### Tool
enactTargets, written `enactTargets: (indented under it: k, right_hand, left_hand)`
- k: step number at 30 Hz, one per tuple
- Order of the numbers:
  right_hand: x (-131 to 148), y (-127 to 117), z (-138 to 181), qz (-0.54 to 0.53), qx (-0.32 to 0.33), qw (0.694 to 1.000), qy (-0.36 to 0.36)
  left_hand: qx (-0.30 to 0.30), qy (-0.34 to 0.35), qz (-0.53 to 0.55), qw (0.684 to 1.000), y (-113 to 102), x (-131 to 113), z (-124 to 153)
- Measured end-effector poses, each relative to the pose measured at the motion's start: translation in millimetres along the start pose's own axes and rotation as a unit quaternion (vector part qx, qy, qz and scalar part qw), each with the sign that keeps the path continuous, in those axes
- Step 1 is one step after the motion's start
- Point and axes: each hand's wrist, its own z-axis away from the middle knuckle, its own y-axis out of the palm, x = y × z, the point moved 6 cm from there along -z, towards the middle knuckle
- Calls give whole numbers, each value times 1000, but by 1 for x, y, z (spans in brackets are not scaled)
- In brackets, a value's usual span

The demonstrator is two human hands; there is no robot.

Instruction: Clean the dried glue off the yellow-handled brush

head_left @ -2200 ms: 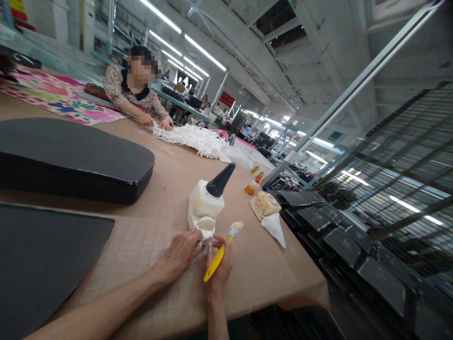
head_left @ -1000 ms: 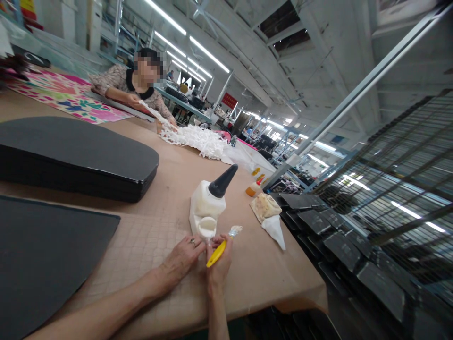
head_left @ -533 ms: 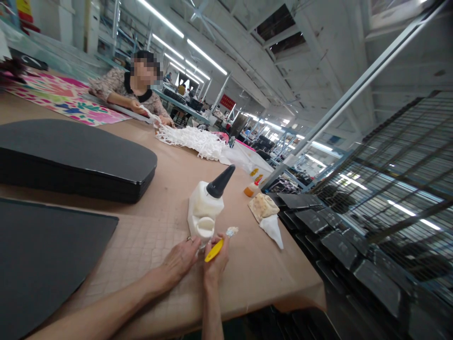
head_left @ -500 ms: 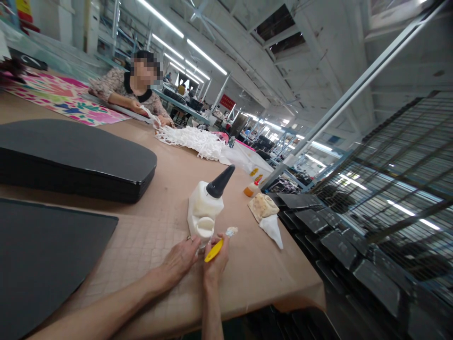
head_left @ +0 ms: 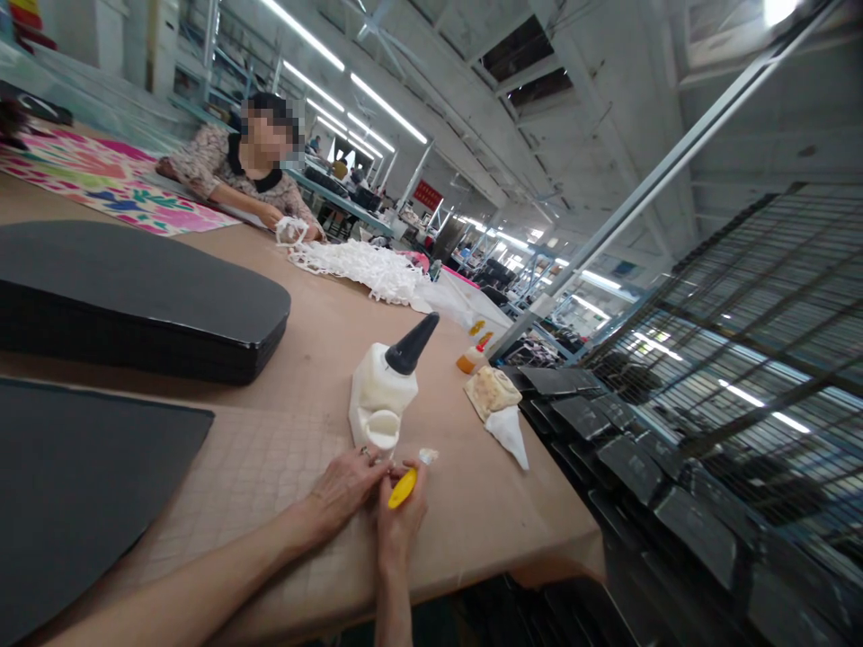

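Note:
My right hand (head_left: 399,519) is closed around a small brush with a yellow handle (head_left: 403,488); its whitish, glue-laden tip (head_left: 427,456) points up and right. My left hand (head_left: 345,486), a ring on one finger, rests on the table right beside it, fingertips pinched toward the brush; what they hold, if anything, is hidden. Just beyond both hands stands a white glue bottle (head_left: 381,398) with a black cone nozzle (head_left: 412,344).
A stained rag and a white cone (head_left: 507,432) lie to the right, with a small orange-capped bottle (head_left: 470,358) behind. A black panel stack (head_left: 135,301) and a black sheet (head_left: 74,485) lie left. A person (head_left: 246,171) across the table handles white lace (head_left: 364,265). Black pieces (head_left: 607,440) fill the right.
The brush in my right hand has tipped lower and nearer the table. The person across the table has drawn their hands in toward the lace pile. The view shifted slightly.

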Motion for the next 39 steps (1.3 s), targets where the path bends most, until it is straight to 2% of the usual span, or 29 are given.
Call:
enactTargets:
  k: [4,7,12,19,25,32,36,39]
  right_hand:
    - [-6,-1,5,-62,35,997,23]
    - [-2,-6,4,-64,64,996,18]
    - [8,-19,-12,-17,9,1000,-15]
    - [-6,5,-30,-7,11,1000,-14]
    - [-19,9,-37,9,-2,1000,-10]
    - [-8,4,-28,19,4,1000,-21]
    - [-5,-1,-18,10,30,999,-18]
    - [-5,-2,-11,-4,47,999,-13]
  left_hand:
    - [15,3,8,1000,5,0,-4]
    - [30,-18,23,999,8,3,-6]
    - [31,-31,57,997,6,7,-7]
    - [-3,40,182,983,-5,3,-3]
    - [17,33,114,993,8,8,-2]
    - [17,-18,95,995,-10,8,2]
    - [16,-67,85,994,-12,12,4]
    - [-5,-16,91,996,-13,6,5]
